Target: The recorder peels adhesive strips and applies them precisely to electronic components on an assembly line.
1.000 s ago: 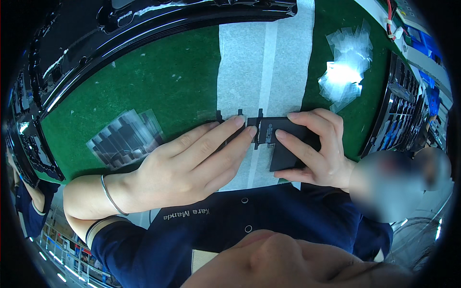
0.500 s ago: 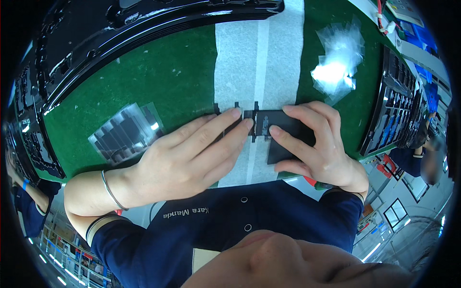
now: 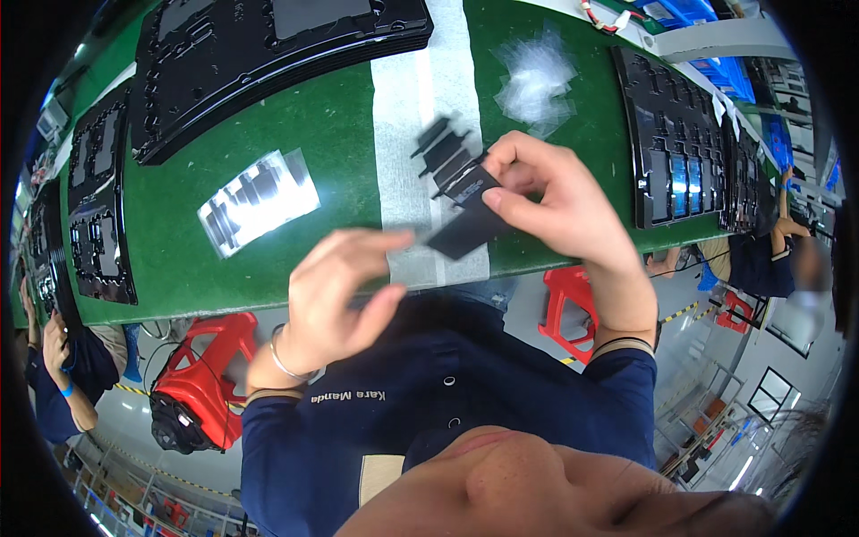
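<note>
A dark flat piece with several notched strips [image 3: 465, 228] is tilted above the white paper strip [image 3: 428, 89] on the green table [image 3: 344, 134]. My right hand [image 3: 550, 197] pinches its right edge between thumb and fingers. To its left, my left hand [image 3: 338, 291] hangs near the table's front edge, slightly blurred, with thumb and index finger apart. Nothing shows in it. Left of the paper strip lies a stack of clear films with dark strips [image 3: 259, 201], glaring with reflected light.
Loose clear films [image 3: 537, 85] lie in a pile at the back right. Stacked black moulded trays [image 3: 344, 40] stand at the back left, with more black trays on the right [image 3: 633, 134] and far left [image 3: 103, 192]. Red stools [image 3: 570, 313] stand below. Other people work at both sides.
My left hand has come off the dark piece and drawn back toward me. My right hand has lifted the piece off the paper strip and tilted it. The view has shifted, showing more floor.
</note>
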A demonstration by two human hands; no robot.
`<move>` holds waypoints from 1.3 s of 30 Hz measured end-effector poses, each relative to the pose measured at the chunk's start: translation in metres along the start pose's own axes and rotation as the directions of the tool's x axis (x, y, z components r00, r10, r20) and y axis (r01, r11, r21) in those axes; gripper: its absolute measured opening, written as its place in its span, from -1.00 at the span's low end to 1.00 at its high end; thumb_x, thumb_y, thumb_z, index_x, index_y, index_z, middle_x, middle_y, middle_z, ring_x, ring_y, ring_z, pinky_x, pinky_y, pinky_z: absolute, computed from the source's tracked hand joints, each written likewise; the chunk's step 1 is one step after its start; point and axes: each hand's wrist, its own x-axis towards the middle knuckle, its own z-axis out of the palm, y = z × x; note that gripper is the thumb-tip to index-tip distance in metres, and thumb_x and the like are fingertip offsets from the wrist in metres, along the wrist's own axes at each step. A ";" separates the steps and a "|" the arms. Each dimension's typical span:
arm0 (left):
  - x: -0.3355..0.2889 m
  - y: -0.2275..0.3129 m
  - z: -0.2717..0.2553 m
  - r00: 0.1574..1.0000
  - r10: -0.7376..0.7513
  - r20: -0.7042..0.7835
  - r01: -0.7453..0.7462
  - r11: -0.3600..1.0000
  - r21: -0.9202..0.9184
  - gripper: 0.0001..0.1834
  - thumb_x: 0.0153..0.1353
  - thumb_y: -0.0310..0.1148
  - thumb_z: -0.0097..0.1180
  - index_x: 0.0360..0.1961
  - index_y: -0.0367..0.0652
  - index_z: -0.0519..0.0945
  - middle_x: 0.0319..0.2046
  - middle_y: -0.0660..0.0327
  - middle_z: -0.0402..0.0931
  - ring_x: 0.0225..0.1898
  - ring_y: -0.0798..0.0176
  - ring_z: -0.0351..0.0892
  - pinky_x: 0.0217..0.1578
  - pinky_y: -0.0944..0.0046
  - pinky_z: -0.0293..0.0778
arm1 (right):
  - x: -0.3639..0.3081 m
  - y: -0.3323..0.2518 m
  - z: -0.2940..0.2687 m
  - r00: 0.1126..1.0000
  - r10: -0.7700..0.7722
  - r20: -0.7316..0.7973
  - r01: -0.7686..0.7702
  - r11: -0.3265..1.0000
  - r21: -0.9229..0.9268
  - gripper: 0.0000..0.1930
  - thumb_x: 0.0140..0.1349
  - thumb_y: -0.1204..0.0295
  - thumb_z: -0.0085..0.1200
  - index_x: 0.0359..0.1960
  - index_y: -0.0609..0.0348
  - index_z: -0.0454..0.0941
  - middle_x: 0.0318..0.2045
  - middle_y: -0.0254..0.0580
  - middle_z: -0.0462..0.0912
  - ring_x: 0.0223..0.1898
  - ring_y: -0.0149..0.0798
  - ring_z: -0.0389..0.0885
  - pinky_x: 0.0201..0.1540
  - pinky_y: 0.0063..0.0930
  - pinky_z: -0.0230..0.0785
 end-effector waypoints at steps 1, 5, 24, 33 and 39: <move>-0.003 -0.004 0.006 0.995 -0.071 -0.063 0.067 0.996 -0.058 -0.66 -0.03 -0.46 0.19 -0.25 -0.32 0.37 -0.15 -0.05 0.51 -0.16 -0.02 0.54 -0.16 0.18 0.45 | -0.006 0.004 0.010 1.000 -0.001 -0.012 0.003 0.983 0.181 -0.78 0.09 0.64 -0.03 -0.22 0.22 0.29 -0.35 -0.35 0.47 -0.34 -0.59 0.42 -0.36 -0.69 0.24; 0.001 0.003 0.018 0.983 -0.146 -0.108 0.145 0.989 -0.018 -0.45 -0.04 -0.54 0.20 -0.01 -0.30 0.23 -0.03 -0.09 0.41 -0.10 0.02 0.52 -0.05 0.21 0.41 | -0.004 0.020 0.062 0.933 -0.264 -0.244 0.349 0.832 0.431 -0.75 0.07 0.60 0.03 -0.22 0.24 0.26 -0.48 -0.28 0.49 -0.43 -0.52 0.50 -0.44 -0.65 0.35; -0.023 0.007 0.020 0.933 -0.268 -0.239 0.141 0.886 -0.442 -0.50 0.02 -0.70 0.10 -0.01 -0.29 0.21 -0.19 -0.06 0.51 -0.20 0.19 0.57 -0.17 0.34 0.49 | -0.004 0.035 0.039 0.662 -0.543 -0.517 0.201 0.792 -0.576 -0.86 0.00 0.51 0.13 -0.63 0.26 0.45 -0.63 -0.17 0.46 -0.60 -0.34 0.40 -0.54 -0.50 0.22; -0.003 0.018 0.025 0.935 -0.096 -0.343 -0.015 0.951 -0.308 -0.51 -0.09 -0.65 0.21 -0.06 -0.30 0.37 -0.19 0.06 0.53 -0.13 0.20 0.50 -0.18 0.29 0.42 | -0.024 0.034 0.084 0.747 -0.510 -0.426 0.589 0.805 0.071 -0.84 -0.13 0.60 0.24 -0.47 0.34 0.55 -0.55 -0.21 0.51 -0.50 -0.40 0.47 -0.46 -0.59 0.28; 0.011 0.016 0.017 0.943 0.044 -0.329 -0.075 0.994 -0.084 -0.81 -0.26 -0.56 0.28 -0.50 -0.25 0.63 -0.27 0.19 0.53 -0.17 0.17 0.45 -0.20 0.27 0.37 | -0.025 0.021 0.089 0.642 -0.598 -0.479 0.644 0.760 -0.085 -0.82 -0.16 0.63 0.24 -0.44 0.33 0.57 -0.52 -0.19 0.54 -0.50 -0.37 0.49 -0.45 -0.57 0.31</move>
